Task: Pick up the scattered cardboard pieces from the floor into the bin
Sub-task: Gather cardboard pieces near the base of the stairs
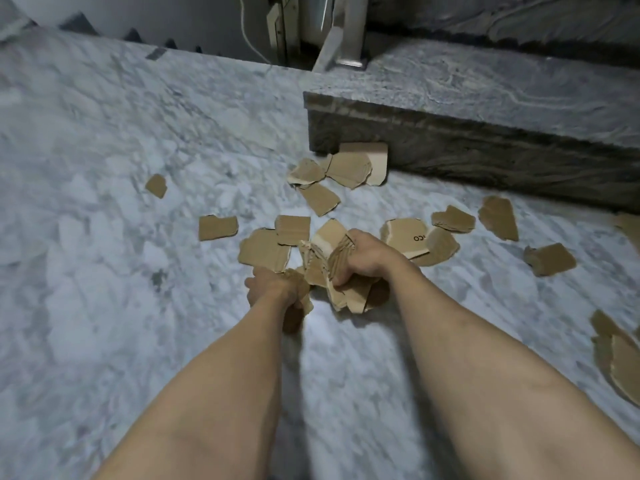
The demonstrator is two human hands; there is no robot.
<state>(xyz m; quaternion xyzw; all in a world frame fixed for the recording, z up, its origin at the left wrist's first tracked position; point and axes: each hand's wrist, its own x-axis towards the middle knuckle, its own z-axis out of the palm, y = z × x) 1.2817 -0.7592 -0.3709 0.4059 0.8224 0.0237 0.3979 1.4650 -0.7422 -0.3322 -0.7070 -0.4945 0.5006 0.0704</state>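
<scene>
Torn brown cardboard pieces lie scattered over the white marble floor [104,271]. My right hand [367,258] grips a thick bundle of cardboard pieces [349,292] held just above the floor. My left hand [273,289] grips a smaller wad of cardboard [294,318] beside it. Loose pieces lie right behind my hands [265,252], one printed piece [407,235] to the right, a pile [349,169] against the step, and single pieces at the left [218,227] and far left [156,186]. No bin is in view.
A grey stone step [485,140] rises at the upper right. More cardboard lies at the right edge [613,351] and near the step [498,218]. A white cable [247,36] and metal posts [353,29] stand at the back.
</scene>
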